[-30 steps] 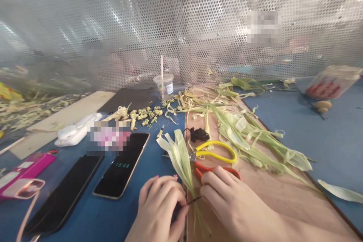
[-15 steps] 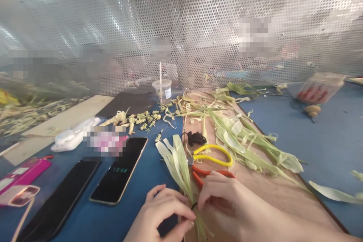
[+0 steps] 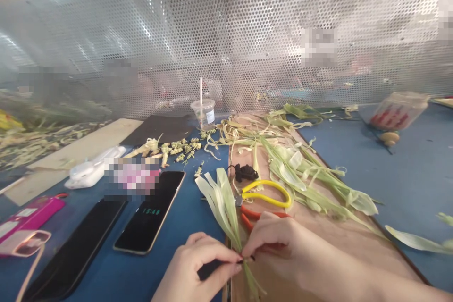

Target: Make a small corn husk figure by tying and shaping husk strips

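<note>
A bundle of pale green leaf strips fans away from me, gathered to a narrow waist near the bottom of the view. My left hand pinches that waist from the left. My right hand pinches it from the right, fingertips meeting the left hand's around a thin black band at the waist. Both hands are closed. Just behind my right hand lie scissors with one yellow and one orange handle, and a small black clump of bands.
A brown board on the blue table carries loose green leaves. Two phones and a pink case lie at left. A plastic cup with straw and small woven leaf pieces sit before the perforated metal screen.
Both hands have closed in on the bundle's waist; the black band, stretched between them a second ago, now sits at the waist under their fingertips.
</note>
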A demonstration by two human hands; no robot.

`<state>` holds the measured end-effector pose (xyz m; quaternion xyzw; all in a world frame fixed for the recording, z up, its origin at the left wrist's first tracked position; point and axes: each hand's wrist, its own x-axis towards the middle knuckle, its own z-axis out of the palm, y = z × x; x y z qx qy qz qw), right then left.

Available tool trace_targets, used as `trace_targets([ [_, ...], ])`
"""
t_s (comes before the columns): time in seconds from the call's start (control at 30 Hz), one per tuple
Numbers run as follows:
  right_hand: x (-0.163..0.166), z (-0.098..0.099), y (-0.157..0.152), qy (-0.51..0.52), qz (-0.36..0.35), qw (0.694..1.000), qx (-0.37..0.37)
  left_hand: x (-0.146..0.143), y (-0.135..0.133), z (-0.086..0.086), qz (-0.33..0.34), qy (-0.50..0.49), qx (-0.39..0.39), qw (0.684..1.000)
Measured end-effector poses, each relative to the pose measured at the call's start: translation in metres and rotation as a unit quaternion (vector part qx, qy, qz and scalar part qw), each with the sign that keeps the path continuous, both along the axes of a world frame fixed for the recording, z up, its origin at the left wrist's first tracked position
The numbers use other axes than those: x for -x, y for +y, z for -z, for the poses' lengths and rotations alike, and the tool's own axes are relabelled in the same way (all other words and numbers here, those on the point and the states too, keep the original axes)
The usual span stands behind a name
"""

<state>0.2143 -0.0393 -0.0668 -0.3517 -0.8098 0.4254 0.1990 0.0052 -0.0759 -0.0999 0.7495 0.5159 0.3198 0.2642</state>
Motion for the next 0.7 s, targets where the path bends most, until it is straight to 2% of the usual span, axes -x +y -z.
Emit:
trace_targets([
  [0.23, 0.0, 0.006, 0.003, 0.018, 0.001, 0.999, -0.032, -0.01, -0.002, -0.006, -0.026, -0.026, -0.036, 0.999],
  [0.7, 0.002, 0.011, 0.004, 0.025, 0.008, 0.998, -0.048, -0.011, -0.006, 0.005, -0.137, -0.029, -0.042, 0.989],
])
